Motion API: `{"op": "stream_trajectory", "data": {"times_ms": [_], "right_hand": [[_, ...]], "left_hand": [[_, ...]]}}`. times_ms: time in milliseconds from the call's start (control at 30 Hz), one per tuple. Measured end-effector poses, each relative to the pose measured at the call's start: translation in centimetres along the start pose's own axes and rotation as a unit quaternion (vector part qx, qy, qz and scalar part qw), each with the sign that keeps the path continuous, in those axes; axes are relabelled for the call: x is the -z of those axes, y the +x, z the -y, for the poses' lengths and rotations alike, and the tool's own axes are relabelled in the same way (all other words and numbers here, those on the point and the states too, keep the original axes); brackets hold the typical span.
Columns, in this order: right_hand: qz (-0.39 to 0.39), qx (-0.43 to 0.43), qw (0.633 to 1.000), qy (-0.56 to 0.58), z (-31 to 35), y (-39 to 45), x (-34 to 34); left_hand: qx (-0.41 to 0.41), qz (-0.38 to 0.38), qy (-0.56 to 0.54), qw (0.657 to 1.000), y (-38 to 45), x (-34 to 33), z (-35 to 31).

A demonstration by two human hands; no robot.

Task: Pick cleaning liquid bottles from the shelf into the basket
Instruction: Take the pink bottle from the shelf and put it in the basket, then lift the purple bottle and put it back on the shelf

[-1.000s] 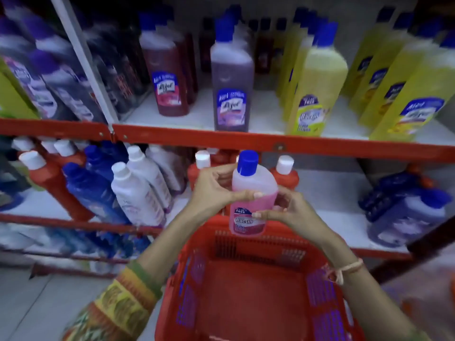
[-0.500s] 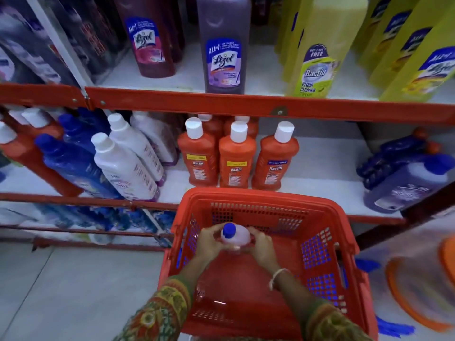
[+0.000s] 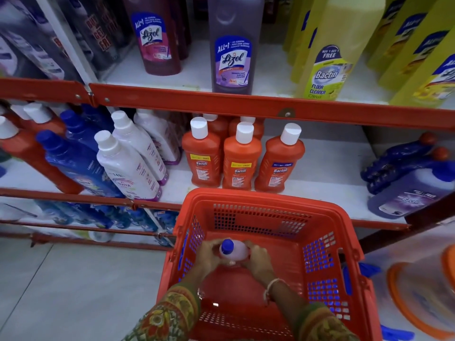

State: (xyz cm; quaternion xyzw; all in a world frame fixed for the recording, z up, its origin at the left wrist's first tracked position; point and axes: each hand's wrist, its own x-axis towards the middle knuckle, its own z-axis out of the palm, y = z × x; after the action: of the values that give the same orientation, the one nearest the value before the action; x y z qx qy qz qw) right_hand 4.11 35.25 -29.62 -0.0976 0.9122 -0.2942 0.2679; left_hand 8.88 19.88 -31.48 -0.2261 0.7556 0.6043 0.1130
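Patterned sleeves [image 3: 172, 313] at near edge, both forearms reaching down into red basket [image 3: 344, 242]. Left hand [image 3: 208, 254] and right hand [image 3: 258, 258] closed around pale pink bottle [image 3: 235, 253] with blue cap [image 3: 227, 245], one hand each side, fingers wrapped on its shoulders. Bottle upright, inside basket, near left wall; contact with basket floor hidden by hands. Bracelet [image 3: 273, 286] on right wrist. Beyond basket rim, three orange Bactin bottles [image 3: 241, 166] with white caps standing on middle shelf [image 3: 327, 168]. White bottles [image 3: 128, 168] and blue bottles [image 3: 73, 158] leaning further left. On upper shelf, purple Lizol bottle [image 3: 234, 52], yellow Bactin floor cleaner [image 3: 330, 60].
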Motion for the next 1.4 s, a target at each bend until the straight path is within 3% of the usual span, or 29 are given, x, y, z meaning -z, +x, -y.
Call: {"op": "stream_trajectory", "data": {"times_ms": [133, 233, 433, 533, 633, 867, 967, 1167, 1267, 1400], "right_hand": [[0.037, 0.068, 0.997, -0.028, 0.7, -0.3, 3.0], [0.02, 0.127, 0.992, -0.012, 2.8, -0.8, 6.5], [-0.107, 0.255, 0.953, 0.125, 10.5, -2.2, 14.3], [-0.193, 0.3, 0.916, 0.182, 14.1, -2.1, 17.3], [-0.25, 0.332, 0.877, 0.243, 17.4, -1.7, 19.7], [-0.451, 0.324, 0.791, 0.257, 23.6, 0.6, 22.8], [-0.417, 0.309, 0.817, 0.249, 25.3, 2.2, 24.3], [-0.208, 0.278, 0.869, 0.354, 26.5, 5.6, 26.6], [-0.204, 0.281, 0.856, 0.384, 26.6, 5.9, 26.4], [-0.277, 0.309, 0.837, 0.356, 27.3, 5.1, 25.7]], "left_hand": [[0.032, 0.039, 0.014, 0.999, -0.5, 1.8, -2.3], [0.04, 0.02, 0.008, 0.999, -1.4, 4.3, -4.7], [-0.184, -0.106, 0.016, 0.977, -3.3, 9.3, -13.1], [-0.303, -0.181, 0.052, 0.934, -4.0, 10.7, -18.3], [-0.4, -0.299, 0.144, 0.854, -3.4, 12.2, -22.0], [-0.448, -0.411, 0.282, 0.742, 0.5, 15.0, -26.9], [-0.396, -0.411, 0.344, 0.745, 2.4, 16.0, -27.3], [-0.34, -0.372, 0.433, 0.747, 4.4, 17.4, -26.2], [-0.352, -0.365, 0.434, 0.745, 4.2, 17.5, -25.9], [-0.371, -0.362, 0.427, 0.741, 4.1, 17.8, -25.8]]}}
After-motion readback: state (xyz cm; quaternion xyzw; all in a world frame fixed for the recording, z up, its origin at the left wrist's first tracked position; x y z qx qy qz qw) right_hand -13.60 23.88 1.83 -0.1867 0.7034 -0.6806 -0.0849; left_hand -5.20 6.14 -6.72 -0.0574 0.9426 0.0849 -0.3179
